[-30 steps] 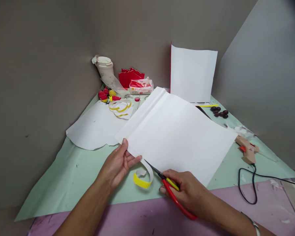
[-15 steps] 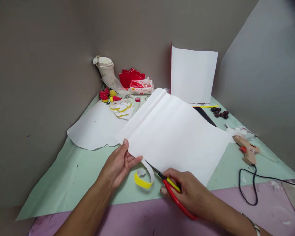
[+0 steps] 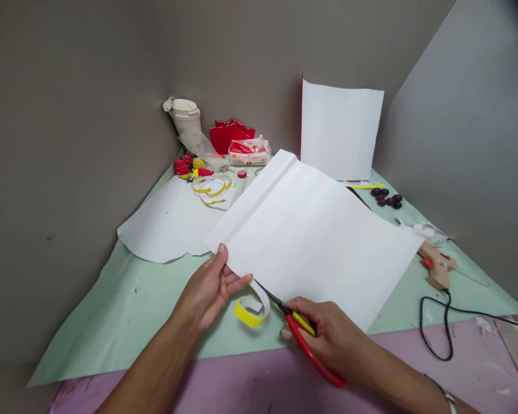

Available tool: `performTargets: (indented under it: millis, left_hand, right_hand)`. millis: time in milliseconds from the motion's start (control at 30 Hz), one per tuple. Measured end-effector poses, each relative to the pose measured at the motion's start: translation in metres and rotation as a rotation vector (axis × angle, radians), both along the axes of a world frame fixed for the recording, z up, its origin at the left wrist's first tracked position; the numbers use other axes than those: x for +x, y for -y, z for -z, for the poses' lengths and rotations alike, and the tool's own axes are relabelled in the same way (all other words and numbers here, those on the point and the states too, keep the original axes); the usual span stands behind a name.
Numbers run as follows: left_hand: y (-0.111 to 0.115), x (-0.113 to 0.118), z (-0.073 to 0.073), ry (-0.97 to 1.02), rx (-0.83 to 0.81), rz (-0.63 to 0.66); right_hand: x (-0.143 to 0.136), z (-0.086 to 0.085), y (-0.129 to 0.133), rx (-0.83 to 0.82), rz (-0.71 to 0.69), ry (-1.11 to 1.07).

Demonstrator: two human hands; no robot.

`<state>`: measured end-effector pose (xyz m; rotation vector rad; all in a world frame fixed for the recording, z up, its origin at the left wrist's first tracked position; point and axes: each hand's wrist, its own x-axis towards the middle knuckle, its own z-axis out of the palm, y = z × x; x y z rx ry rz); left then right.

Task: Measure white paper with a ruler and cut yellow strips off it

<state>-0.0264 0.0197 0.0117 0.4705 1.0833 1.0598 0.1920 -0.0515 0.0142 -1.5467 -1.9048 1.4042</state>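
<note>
A large white sheet of paper [image 3: 315, 236] slants across the middle of the table, with a fold line near its left side. My left hand [image 3: 213, 287] is closed on its lower left edge, thumb on top and fingers beneath. In my right hand [image 3: 332, 333] are scissors [image 3: 304, 342] with red and yellow handles, their dark blades nearly together at the sheet's lower edge, close to my left fingertips. From that edge hangs a narrow strip [image 3: 250, 313], curled, white on one face and ridged yellow on the other.
A glue gun [image 3: 438, 267] with a black cord lies at right, near dark oval pieces [image 3: 386, 198]. Another white sheet [image 3: 168, 224] and curled yellow strips [image 3: 216, 187] lie at left. Behind stand a white bucket [image 3: 186, 123], a tissue pack [image 3: 249, 152] and an upright white sheet [image 3: 342, 132].
The sheet's far and right parts have shifted slightly up and right, now covering the glue gun's tip and more of the dark flat object. The curled strip has swung a little left.
</note>
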Motion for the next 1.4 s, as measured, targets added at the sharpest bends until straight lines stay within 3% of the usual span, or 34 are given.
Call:
performTargets:
  millis: [400,1400]
  left_hand:
    - [-0.0048,-0.0023,0.0005,0.035,0.068,-0.138]
    - [-0.0041,-0.003,0.0039,0.044,0.051,-0.14]
  right_hand:
    - [-0.0002,-0.0032,-0.0006,-0.022,0.006,0.013]
    - [0.0,-0.0005,0.0016,-0.01,-0.015,-0.015]
